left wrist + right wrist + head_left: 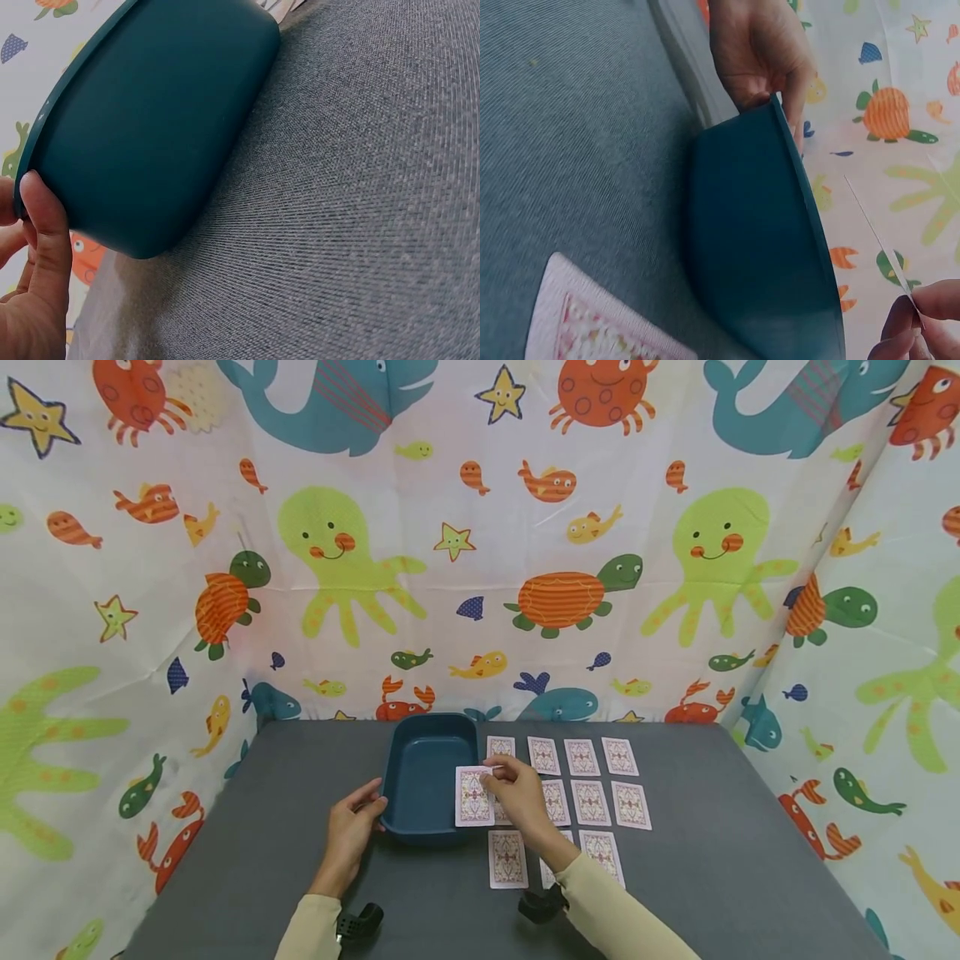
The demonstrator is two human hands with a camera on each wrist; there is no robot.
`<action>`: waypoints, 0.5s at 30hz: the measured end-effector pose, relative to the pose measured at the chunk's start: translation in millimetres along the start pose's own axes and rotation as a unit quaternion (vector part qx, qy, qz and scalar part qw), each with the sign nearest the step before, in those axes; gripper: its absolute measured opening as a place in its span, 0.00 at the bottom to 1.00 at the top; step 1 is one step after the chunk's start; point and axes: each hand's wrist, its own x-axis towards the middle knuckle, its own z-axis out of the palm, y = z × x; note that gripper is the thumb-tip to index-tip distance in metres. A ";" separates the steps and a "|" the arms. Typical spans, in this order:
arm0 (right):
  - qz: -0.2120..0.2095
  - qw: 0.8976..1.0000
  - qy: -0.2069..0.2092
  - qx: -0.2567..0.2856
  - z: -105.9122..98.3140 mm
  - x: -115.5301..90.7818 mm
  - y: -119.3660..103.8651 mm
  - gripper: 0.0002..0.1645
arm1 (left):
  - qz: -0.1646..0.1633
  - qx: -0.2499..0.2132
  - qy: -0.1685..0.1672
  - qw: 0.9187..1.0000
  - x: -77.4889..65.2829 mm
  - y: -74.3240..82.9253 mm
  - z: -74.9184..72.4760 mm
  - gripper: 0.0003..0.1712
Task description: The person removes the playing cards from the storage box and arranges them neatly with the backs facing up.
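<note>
My left hand (351, 831) grips the near left rim of a dark blue plastic basin (422, 785). In the left wrist view the thumb (46, 232) presses the basin's outer wall (157, 127), with fingers behind the rim. A playing card (472, 797), patterned back up, is pinched at its right edge by my right hand (521, 793), over the basin's right rim. The right wrist view shows this card (887, 255) nearly edge-on between thumb and fingers. Several face-down cards (590, 802) lie in rows right of the basin; my right hand and forearm partly cover some.
The grey cloth-covered table (300, 777) extends on both sides of the basin and cards. A curtain (480, 585) printed with sea animals encloses the back and sides. Each wrist wears a black strap-like device (360, 922).
</note>
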 end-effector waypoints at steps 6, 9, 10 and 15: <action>0.013 1.000 0.013 0.009 -14.6 -1.5 10.4 0.15 | 0.001 0.009 -0.003 1.000 0.5 -1.4 0.0 0.25; 0.023 1.000 0.014 0.008 -23.8 -3.3 16.3 0.15 | -0.002 0.011 -0.005 1.000 0.0 -2.8 -0.4 0.25; 0.023 1.000 0.014 0.008 -26.8 -3.8 18.2 0.16 | -0.002 0.011 -0.006 1.000 -0.3 -3.0 -0.5 0.25; 0.032 0.999 0.020 0.003 -41.7 -5.1 26.7 0.17 | -0.001 0.006 -0.003 1.000 0.0 -4.0 -0.5 0.25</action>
